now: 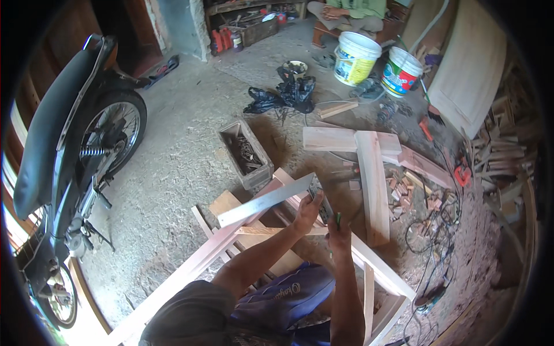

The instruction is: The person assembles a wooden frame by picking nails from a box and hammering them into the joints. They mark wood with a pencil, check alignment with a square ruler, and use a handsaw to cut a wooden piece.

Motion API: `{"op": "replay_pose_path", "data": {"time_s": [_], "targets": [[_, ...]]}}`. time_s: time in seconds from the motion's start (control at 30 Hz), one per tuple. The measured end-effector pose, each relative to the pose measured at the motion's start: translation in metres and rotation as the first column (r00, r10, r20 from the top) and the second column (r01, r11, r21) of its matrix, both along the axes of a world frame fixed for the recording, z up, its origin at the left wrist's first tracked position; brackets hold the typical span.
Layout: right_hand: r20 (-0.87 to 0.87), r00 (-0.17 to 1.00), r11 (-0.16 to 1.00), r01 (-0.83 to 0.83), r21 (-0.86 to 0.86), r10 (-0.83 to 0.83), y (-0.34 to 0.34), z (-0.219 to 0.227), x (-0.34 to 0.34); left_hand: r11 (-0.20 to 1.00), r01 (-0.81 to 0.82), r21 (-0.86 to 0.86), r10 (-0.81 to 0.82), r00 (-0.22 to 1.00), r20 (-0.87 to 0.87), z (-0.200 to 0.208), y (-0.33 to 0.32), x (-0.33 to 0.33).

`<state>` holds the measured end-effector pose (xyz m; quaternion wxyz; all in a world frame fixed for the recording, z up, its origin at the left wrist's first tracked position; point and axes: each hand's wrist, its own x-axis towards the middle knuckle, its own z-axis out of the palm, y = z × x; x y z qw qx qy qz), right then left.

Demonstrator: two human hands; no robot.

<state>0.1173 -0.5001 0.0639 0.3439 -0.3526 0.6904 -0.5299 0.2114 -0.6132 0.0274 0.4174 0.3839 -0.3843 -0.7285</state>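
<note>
My left hand (308,214) is closed on the stock of a carpenter's square (265,199), whose long metal blade points left across a wooden frame (202,254). Close beside it, my right hand (339,232) is wrapped round a thin green pencil (339,217), its top end showing above the fingers. The frame's pale pinkish bars meet at a corner under both hands. My fingers partly hide the square's stock and the joint beneath.
Beyond the frame stands a wooden box (245,153) of nails. To the right lie thick planks (374,184), wood offcuts (401,193) and tangled cables (433,236). A motorcycle (86,127) stands at left. Farther back are two buckets (356,60), a black plastic bag (294,92) and a seated person (352,14).
</note>
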Motion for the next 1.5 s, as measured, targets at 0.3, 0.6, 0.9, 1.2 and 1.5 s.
{"op": "replay_pose_path", "data": {"time_s": [0.3,0.6,0.9,1.2,1.5], "targets": [[0.372,0.926,0.969,-0.029,0.247,-0.068,-0.112,-0.051,-0.027,0.893,0.389,-0.225,-0.045,0.576,0.816,0.017,-0.043,0.053],[0.357,0.933,0.920,-0.184,0.347,0.052,-0.161,-0.074,-0.038,0.344,0.416,-0.842,0.559,0.630,0.539,-0.038,-0.110,0.032],[0.432,0.901,0.873,-0.241,0.423,0.039,-0.159,-0.074,-0.044,0.456,0.503,-0.735,0.459,0.574,0.678,-0.055,-0.108,0.029],[0.437,0.899,0.873,-0.221,0.435,0.009,-0.157,-0.078,-0.049,0.438,0.473,-0.765,0.509,0.570,0.644,-0.054,-0.109,0.030],[0.253,0.933,0.933,0.170,0.316,-0.256,-0.181,-0.026,-0.035,0.458,0.512,-0.727,0.504,0.524,0.687,-0.057,-0.112,0.032]]}}
